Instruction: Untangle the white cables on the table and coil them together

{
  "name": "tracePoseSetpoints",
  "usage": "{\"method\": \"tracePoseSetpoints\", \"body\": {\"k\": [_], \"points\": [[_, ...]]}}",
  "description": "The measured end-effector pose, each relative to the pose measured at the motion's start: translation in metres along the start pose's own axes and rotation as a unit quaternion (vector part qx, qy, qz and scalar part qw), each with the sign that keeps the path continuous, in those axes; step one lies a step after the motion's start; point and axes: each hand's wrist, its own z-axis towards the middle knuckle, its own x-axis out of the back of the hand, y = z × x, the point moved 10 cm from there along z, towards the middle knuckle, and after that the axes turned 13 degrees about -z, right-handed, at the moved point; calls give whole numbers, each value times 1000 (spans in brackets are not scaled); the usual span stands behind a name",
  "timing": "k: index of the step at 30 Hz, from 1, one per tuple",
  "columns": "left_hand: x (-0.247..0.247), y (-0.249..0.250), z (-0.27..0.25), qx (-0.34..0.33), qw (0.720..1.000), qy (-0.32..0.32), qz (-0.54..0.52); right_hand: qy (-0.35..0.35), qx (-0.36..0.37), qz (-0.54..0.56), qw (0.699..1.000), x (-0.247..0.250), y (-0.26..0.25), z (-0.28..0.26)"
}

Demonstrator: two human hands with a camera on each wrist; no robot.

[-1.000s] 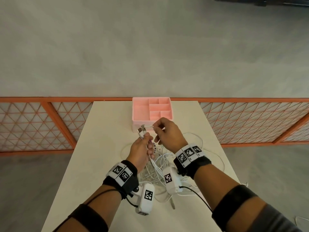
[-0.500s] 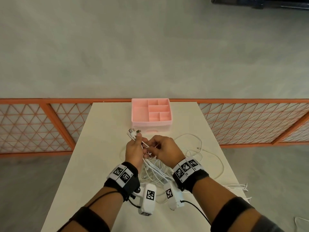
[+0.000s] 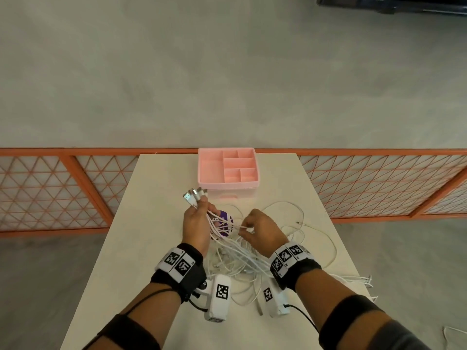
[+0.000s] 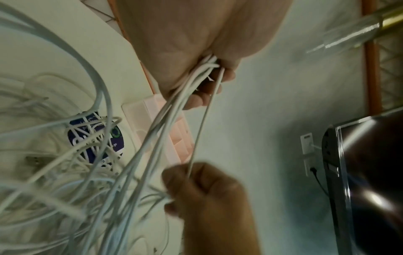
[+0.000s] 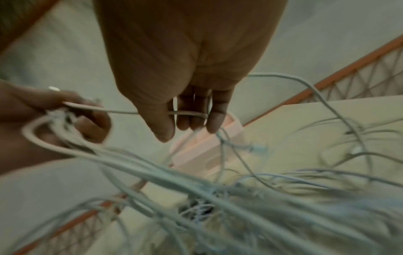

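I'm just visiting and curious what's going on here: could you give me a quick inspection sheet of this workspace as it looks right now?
Surface: pale table, bare at its left side.
Job's things: white cables in a tangled heap near the front edge; several plug ends gathered above the left hand.
Clutter: pink tray with compartments at the far edge, nothing seen in it; purple round label under the cables.
Grips: left hand holds a bundle of cables; right hand pinches one strand.
Cables: some loops spread right, a few ends hang over the table's right edge.
Surroundings: orange lattice fence, grey floor.
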Motion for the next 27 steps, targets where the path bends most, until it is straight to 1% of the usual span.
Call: {"method": "tracePoseSetpoints", "body": {"k": [1,3,4,5,7,9,10,11,12,13,14,15,17,19,22,24,27], "points": [[1,6,2,1,999,4,-47,-9,-28,-27,999,-6,18,-2],[0,16,6,4,993,-1,-122,-21,-103,-35,994,-12,53,-11],[-2,19,6,6,991,-5,-132,-23,-128,-31,991,-14,64,-14],[-2,20,6,7,992,-6,-127,-19,-138,-34,990,-14,68,-16],[-6,16,4,11,994,-13,-105,19,-129,-68,989,-5,62,-12],[-13,9,0,26,996,-27,-86,88,-114,-110,983,17,47,-7],[-17,8,-3,31,996,-38,-72,121,-99,-118,981,30,37,-3],[-20,8,-5,32,997,-51,-58,139,-72,-100,982,41,26,2],[-24,9,-7,25,997,-68,-42,135,-45,-40,989,50,16,6],[-28,12,-9,16,996,-84,-28,111,-28,55,992,55,7,12],[-32,15,-10,7,995,-98,-15,78,-23,145,986,59,-1,15],[-36,17,-10,0,995,-104,-4,62,-19,215,974,66,-8,18],[-38,21,-8,-13,995,-101,4,46,-3,308,950,80,-23,19],[-40,26,-7,-22,995,-102,-2,20,11,379,925,85,-36,18],[-50,24,-7,-10,990,-142,-8,-11,21,454,891,85,-48,14],[-52,19,-8,2,987,-161,7,-16,15,494,869,86,-49,12],[-42,1,-6,24,985,-163,54,5,-1,578,816,97,-45,12]]}}
